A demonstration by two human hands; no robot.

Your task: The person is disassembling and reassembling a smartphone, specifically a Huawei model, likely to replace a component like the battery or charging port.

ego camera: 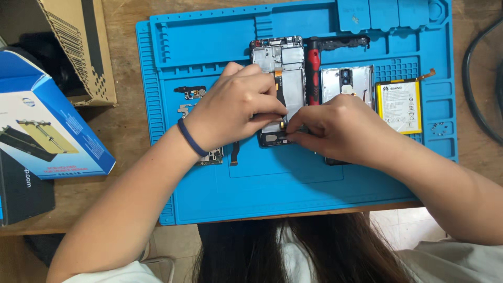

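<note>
Head view, straight down onto a blue mat (293,183) laid over a wooden bench (126,131). Opened phone (280,78) upright near the middle of the mat: back removed, grey metal frame showing, dark strip along its right side, small parts at the bottom end. Left hand (236,107) curled over the phone's lower left side, fingers bent and pressing on it, dark band on the wrist. Right hand (335,128) closed to a pinch at the phone's bottom edge, fingertips (293,135) touching it; cannot tell whether anything small sits between them. Red screwdriver (313,73) just beside the phone on the right, then a silver back cover (348,78), then a yellow-and-white battery (399,105). Small circuit pieces (191,93) left of the hands. Lower half of the mat bare. Cardboard box (78,47) and blue box (47,126) well apart, off the mat's left edge.
</note>
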